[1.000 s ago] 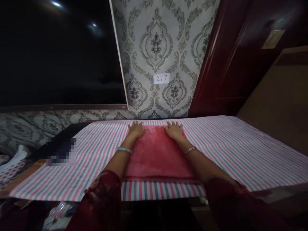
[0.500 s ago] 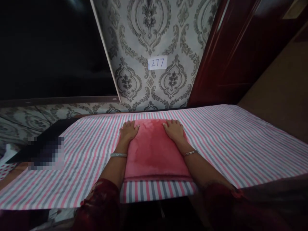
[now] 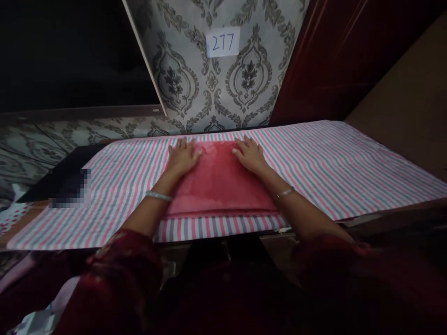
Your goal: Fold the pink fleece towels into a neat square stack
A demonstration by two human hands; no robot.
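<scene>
A folded red cloth (image 3: 218,184) lies flat on a table covered with a pink, grey and white striped sheet (image 3: 331,163). My left hand (image 3: 181,156) rests palm down on the cloth's far left corner, fingers spread. On the far right corner my right hand (image 3: 248,156) lies flat in the same way. Both wrists wear a thin bangle and both sleeves are dark red. Neither hand grips anything.
Patterned grey wallpaper with a paper label reading 277 (image 3: 222,42) rises behind the table. A large dark screen (image 3: 70,51) fills the upper left. A dark red door (image 3: 331,56) stands at the right. A dark flat object (image 3: 66,179) lies at the table's left end.
The view has tilted downward, so table and label sit higher in the frame. Both hands have stayed flat on the cloth's far corners.
</scene>
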